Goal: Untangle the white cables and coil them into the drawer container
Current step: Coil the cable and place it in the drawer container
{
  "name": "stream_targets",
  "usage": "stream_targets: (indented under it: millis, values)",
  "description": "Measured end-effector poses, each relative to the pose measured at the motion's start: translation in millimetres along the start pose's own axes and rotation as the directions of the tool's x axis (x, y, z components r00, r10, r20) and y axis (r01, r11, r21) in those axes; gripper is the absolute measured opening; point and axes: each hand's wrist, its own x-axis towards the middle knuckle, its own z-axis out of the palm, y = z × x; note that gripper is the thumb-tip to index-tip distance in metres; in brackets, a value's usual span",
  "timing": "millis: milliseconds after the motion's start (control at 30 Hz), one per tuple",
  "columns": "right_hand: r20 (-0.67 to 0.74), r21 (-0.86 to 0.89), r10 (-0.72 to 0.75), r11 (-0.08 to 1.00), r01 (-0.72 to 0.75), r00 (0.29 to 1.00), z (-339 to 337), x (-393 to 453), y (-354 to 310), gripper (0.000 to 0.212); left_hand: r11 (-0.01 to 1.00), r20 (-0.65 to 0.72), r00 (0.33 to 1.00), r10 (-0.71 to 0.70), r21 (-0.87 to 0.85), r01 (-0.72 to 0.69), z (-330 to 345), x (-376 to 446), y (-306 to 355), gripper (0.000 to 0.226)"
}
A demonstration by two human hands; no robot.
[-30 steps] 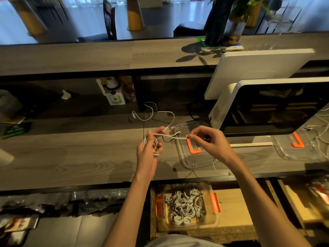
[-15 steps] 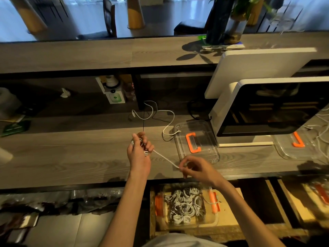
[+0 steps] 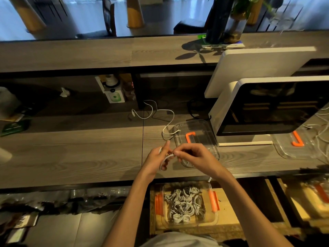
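Note:
My left hand (image 3: 157, 160) holds a small coil of white cable (image 3: 166, 158) above the wooden desk. My right hand (image 3: 193, 156) pinches the same cable right beside it, fingers curled. A second white cable (image 3: 166, 120) lies loose on the desk behind my hands, one end on the clear lid (image 3: 204, 132) with an orange clip. Below the desk edge, the open drawer holds a clear container (image 3: 211, 220) with orange latches and several coiled white cables (image 3: 184, 204) inside.
A white-framed monitor (image 3: 270, 106) stands at the right, another white panel behind it. A second clear lid with an orange clip (image 3: 296, 139) and more white cables lie at far right. A small white box (image 3: 114, 91) sits on the lower shelf behind.
My right hand came back up from the desk's front edge to meet my left hand, winding the cable around the coil. The left hand stayed roughly in place.

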Motion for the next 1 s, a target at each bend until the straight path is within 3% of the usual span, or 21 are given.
stream_targets:
  millis: [100,167,300,400,533,667,767,900,1000]
  values:
    - [-0.114,-0.061,0.000,0.998,-0.007,0.993,-4,5,3,0.017,0.981,0.231,0.969,-0.083,-0.153,0.121,2,-4,0,0.072]
    - [-0.178,-0.079,0.005,0.997,-0.019,0.984,-5,9,5,0.018,0.954,0.362,0.931,-0.043,-0.260,0.146,2,-4,-2,0.079]
    - [-0.245,-0.147,-0.016,0.989,-0.021,0.969,-9,11,7,0.017,0.960,0.475,0.873,0.110,-0.278,0.031,2,-10,4,0.077]
    - [-0.235,-0.178,-0.016,0.984,-0.027,0.972,-13,10,8,0.022,0.973,0.380,0.916,0.128,-0.227,-0.042,2,-13,9,0.062]
    - [-0.161,-0.275,0.049,0.957,-0.093,0.986,-19,7,17,0.023,0.967,0.125,0.981,0.149,-0.226,-0.118,1,-8,4,0.061]
    - [-0.096,-0.272,0.080,0.957,-0.103,0.992,-26,-5,21,0.021,0.896,-0.082,0.988,0.131,-0.417,-0.153,-7,-2,-2,0.047]
    - [-0.147,-0.100,0.087,0.990,-0.102,0.985,-28,-14,23,0.024,0.835,-0.155,0.982,0.111,-0.521,-0.176,-17,-1,-6,0.035]
    - [-0.175,0.120,0.174,0.981,-0.155,0.969,-21,-23,28,0.028,0.804,-0.235,0.969,0.082,-0.558,-0.203,-16,-3,-7,0.040]
    - [-0.193,0.270,0.235,0.946,-0.179,0.953,-9,-29,38,0.028,0.727,-0.271,0.962,0.041,-0.652,-0.215,-15,-3,-6,0.042]
